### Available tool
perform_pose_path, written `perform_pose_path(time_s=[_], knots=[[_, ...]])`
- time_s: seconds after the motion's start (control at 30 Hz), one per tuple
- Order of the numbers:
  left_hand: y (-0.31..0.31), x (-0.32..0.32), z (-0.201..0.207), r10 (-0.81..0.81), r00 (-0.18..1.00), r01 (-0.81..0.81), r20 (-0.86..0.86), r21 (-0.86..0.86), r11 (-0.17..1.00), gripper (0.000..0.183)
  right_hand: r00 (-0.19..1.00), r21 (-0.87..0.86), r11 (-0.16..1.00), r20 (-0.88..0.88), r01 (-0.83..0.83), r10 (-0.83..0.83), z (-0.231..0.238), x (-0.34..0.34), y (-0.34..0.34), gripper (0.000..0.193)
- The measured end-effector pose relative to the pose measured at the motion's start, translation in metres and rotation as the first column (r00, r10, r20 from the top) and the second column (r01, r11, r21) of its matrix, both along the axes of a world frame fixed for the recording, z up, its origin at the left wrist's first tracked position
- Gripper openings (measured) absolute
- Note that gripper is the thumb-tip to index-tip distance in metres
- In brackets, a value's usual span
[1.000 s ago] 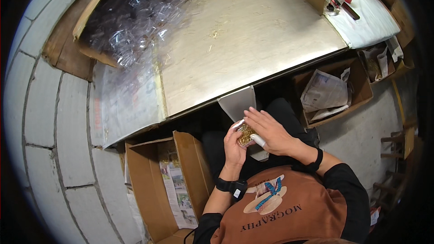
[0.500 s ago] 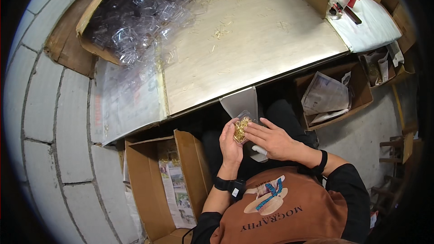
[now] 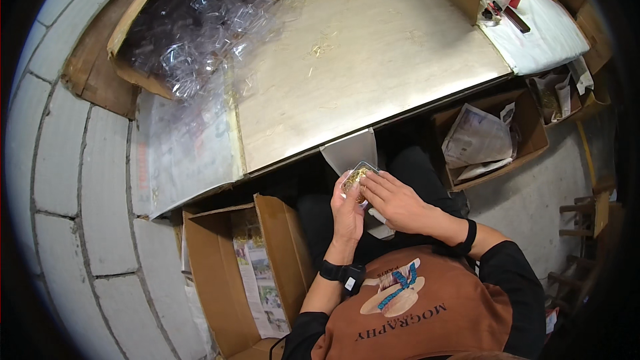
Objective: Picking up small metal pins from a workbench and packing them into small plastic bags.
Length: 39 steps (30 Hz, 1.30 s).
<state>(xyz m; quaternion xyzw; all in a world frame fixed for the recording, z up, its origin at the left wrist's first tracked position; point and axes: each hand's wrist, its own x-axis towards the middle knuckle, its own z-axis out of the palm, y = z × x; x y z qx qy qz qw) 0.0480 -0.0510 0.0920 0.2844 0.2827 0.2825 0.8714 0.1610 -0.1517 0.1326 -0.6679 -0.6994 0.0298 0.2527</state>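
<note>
Head view: we've got our left hand [image 3: 347, 217] clasping a clear box [image 3: 363, 165] of gold-coloured pieces [image 3: 354, 177], our right hand [image 3: 400, 205] unclenched across them!

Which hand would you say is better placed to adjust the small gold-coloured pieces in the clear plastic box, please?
Probably the right hand: its extended fingers reach over the small gold-coloured pieces, whereas the left hand is holding the clear plastic box.

workshop; worktable [image 3: 393, 73]; scattered gold-coloured bits [image 3: 319, 49]; heaped clear plastic cases [image 3: 200, 37]; open cardboard carton [image 3: 283, 240]
</note>
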Motion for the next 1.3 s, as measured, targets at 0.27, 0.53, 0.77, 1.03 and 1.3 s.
perform_pose_path(time_s=[0.27,0.53,0.77,1.03,1.3], knots=[[0.012,-0.009,0.011,-0.042,0.999,0.043,-0.030,0.063,0.997,0.042,0.961,0.241,0.962,-0.268,0.131,-0.064,0.019,0.014,-0.015,0.042],[0.001,-0.005,0.019,-0.113,0.993,0.113,-0.020,0.046,0.992,0.038,0.343,-0.290,0.930,-0.870,0.226,-0.354,0.002,0.029,-0.005,0.012],[-0.007,0.004,0.023,-0.121,0.985,0.139,-0.126,0.137,0.981,0.037,0.369,-0.293,0.903,-0.838,0.316,-0.401,0.003,0.037,-0.012,0.010],[-0.012,0.012,0.029,-0.172,0.979,0.184,-0.109,0.119,0.976,0.037,0.652,0.012,0.964,-0.739,0.265,-0.170,-0.006,0.041,-0.016,0.013],[-0.002,0.012,0.030,-0.151,0.988,0.151,-0.015,0.092,0.984,0.040,0.198,-0.083,0.983,-0.973,0.167,-0.116,-0.012,0.037,-0.017,0.038]])
